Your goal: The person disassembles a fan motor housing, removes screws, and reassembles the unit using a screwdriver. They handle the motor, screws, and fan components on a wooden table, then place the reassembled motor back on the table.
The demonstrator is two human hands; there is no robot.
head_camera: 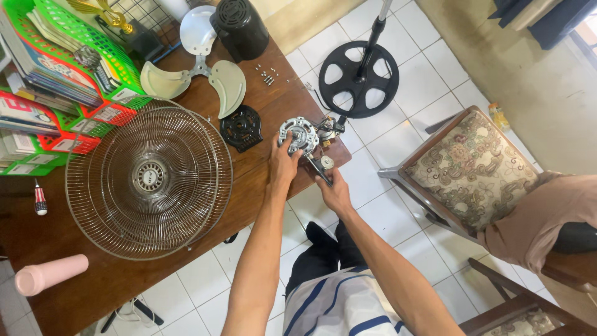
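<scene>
At the table's near corner the right hand (336, 194) grips a dark tool (318, 170), its fingers wrapped around the handle, the shaft running toward eleven o'clock into the fan motor (300, 135). The left hand (283, 163) sits nearer the motor, fingers spread over its round metal casing at twelve o'clock. Farther off lie the wire fan guard (149, 180) and blade (193, 74) at ten o'clock.

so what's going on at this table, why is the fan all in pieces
A person is working on a silver metal fan motor at the edge of a brown wooden table. Their left hand steadies the motor while the right hand holds a dark tool against it. Round wire fan guards, a grey three-blade propeller and a black plastic motor cover lie nearby.
</scene>
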